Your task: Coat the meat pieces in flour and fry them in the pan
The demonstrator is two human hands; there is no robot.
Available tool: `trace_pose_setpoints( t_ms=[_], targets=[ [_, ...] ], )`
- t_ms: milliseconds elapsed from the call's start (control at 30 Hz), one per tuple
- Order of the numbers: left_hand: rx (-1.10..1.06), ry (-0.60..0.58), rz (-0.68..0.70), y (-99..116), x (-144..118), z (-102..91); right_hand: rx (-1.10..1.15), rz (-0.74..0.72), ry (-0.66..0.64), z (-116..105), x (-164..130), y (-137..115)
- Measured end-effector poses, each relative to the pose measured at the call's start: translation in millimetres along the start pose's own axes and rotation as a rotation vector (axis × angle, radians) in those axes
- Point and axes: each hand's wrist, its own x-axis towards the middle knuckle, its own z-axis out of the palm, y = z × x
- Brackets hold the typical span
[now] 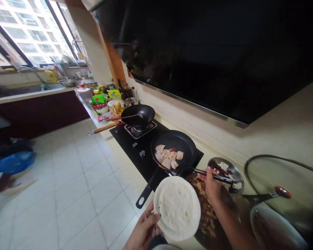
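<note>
- White plate point(177, 208) at lower centre of the frame, floury-looking and bare, gripped at its lower-left rim by the left hand point(144, 232), fingers curled under, thumb on top.
- Dark chopsticks point(214, 175) pinched in the right hand point(211, 185), fingers closed round them, lying near level with tips towards the nearer black pan point(174, 150).
- Pale browned pieces of food point(168, 156) clustered in that pan, just above the plate, left of the chopsticks.
- Steel bowl point(228, 173) right of the hand, partly behind the chopsticks; contents too dark to tell.
- Brownish food on a dish point(207, 211) below the right hand, half hidden by plate and forearm.
- Second pan point(138, 116) with wooden handle further up-left on the hob point(130, 146).
- Glass lid point(281, 187) at lower right.
- Bottles and packets point(106, 99) crowded on the counter at upper left of centre.
</note>
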Motion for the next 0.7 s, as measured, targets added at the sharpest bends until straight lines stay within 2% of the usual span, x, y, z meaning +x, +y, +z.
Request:
trace_pose_setpoints(
  t_ms=[167, 533, 700],
  targets=[
    [0.005, -0.009, 0.002, 1, -3, 6.1, -0.109, -0.064, -0.033, -1, -7, -9],
    [0.042, -0.024, 0.010, 3, -2, 9.0, -0.384, -0.371, -0.299, 11, -3, -49],
    [0.033, -0.031, 0.011, 3, -3, 8.7, -0.429, -0.437, -0.381, 14, 1, -56]
  ],
)
